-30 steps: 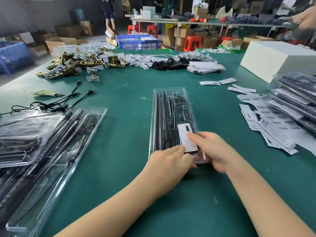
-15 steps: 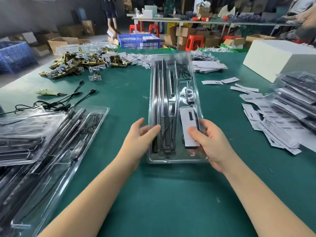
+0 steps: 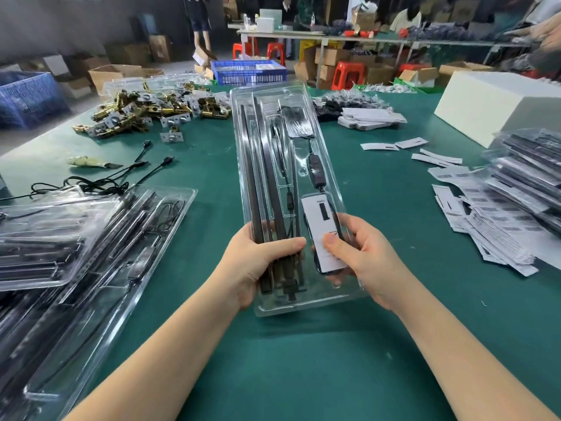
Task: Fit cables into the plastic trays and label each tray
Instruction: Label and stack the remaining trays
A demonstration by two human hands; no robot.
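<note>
The left hand (image 3: 258,262) grips the near left edge of a clear plastic tray (image 3: 331,165), with the thumb curled over the top and the fingers under it. The right hand (image 3: 361,262) grips the near right edge the same way, and its thumb presses on a white label (image 3: 321,226) in the tray. The tray is held up off the green table (image 3: 303,360), with its far end tipped up and away from the person. Long black strips (image 3: 258,177) lie along the left side of the tray, and a thin black cable (image 3: 317,168) runs down the right side.

There is bare green table under the tray and near the person. To the left, a pile of other clear trays (image 3: 91,253) lies close, with its edge near the left arm. Loose black cables (image 3: 100,183) lie behind that pile. To the right, a heap of white barcode labels (image 3: 485,235) spreads out, with a gap of bare table between it and the right hand. Gold metal parts (image 3: 145,113) sit far back on the left. A white box (image 3: 498,101) sits far back on the right.
</note>
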